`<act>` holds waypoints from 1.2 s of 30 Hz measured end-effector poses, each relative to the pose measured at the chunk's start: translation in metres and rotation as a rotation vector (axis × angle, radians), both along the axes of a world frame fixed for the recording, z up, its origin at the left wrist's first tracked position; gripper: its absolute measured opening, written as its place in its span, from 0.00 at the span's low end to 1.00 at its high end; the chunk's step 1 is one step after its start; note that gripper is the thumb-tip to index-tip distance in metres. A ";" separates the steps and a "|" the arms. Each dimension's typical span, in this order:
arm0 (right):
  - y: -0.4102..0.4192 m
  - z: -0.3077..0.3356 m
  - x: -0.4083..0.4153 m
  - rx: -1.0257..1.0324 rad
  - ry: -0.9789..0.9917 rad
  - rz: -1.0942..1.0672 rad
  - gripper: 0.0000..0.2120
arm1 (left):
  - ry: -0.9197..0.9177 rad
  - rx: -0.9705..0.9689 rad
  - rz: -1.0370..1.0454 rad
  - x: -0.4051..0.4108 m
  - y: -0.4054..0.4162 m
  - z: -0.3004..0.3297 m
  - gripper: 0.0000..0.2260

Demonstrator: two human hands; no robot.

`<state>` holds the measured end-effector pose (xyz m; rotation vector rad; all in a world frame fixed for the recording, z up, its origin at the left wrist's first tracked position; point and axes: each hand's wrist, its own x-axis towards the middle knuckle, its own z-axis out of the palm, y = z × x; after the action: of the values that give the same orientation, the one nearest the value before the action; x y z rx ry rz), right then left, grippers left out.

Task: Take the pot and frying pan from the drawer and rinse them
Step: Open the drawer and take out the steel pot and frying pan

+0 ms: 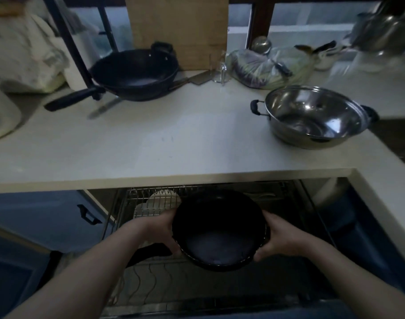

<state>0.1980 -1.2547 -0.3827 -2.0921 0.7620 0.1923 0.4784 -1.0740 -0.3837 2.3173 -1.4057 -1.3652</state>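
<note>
Left hand point(165, 229) and right hand point(280, 236) curled round opposite rims of pan point(220, 233), balancing it above drawer point(150, 279) for lifting to counter point(174, 139).

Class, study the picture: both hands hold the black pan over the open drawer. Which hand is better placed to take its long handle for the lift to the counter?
Probably the left hand: the pan has its long handle on that side, just below the left grip. The right hand holds the opposite rim.

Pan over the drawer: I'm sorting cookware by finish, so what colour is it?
Black, inside and out. The pan, gripped by both hands, shows in the head view.
</note>
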 end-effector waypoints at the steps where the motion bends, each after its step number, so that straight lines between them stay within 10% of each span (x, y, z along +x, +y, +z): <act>1: 0.007 0.009 -0.005 -0.012 0.009 -0.003 0.49 | -0.009 0.006 -0.011 -0.002 0.004 0.008 0.49; 16: 0.092 0.128 -0.033 -0.124 -0.095 -0.126 0.49 | 0.051 -0.117 -0.080 0.002 0.067 0.134 0.58; 36: -0.098 0.094 0.185 -0.185 -0.267 -0.026 0.48 | -0.184 -0.207 0.083 0.174 -0.069 0.120 0.55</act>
<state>0.3833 -1.3524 -0.2890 -2.2219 0.6644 -0.1763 0.6522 -1.1434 -0.2636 2.3813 -1.4047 -0.9557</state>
